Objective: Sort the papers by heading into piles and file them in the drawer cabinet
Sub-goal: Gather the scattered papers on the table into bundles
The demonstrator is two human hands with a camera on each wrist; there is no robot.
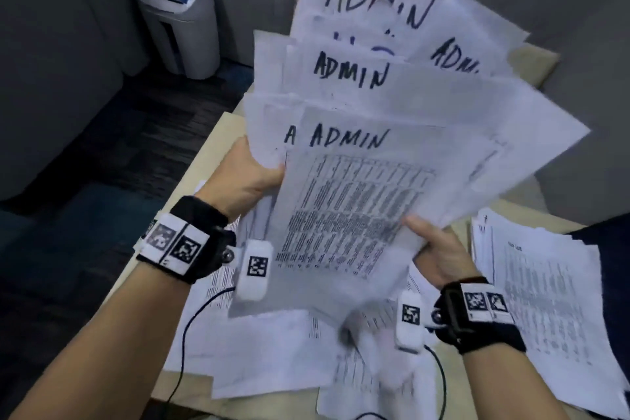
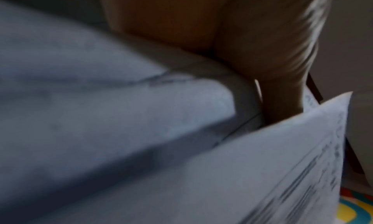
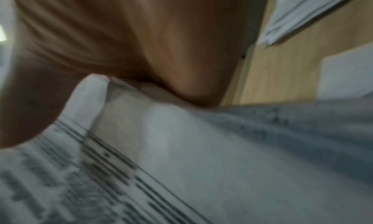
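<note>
While both hands, the left hand [image 1: 254, 177] and right hand [image 1: 439, 249], pinch the fanned ADMIN sheets [image 1: 392, 119] at opposite lower edges, the fan's long axis runs up and away above the counter [image 1: 218, 140].

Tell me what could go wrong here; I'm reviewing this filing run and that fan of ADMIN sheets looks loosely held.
1. The ADMIN sheets are splayed wide, and the left hand and right hand grip only their lower edges, so upper pages may slip out.
2. Dropped pages would land among the loose papers on the table, mixing the piles.
3. One partly hidden heading is in blue ink, possibly misfiled.
</note>
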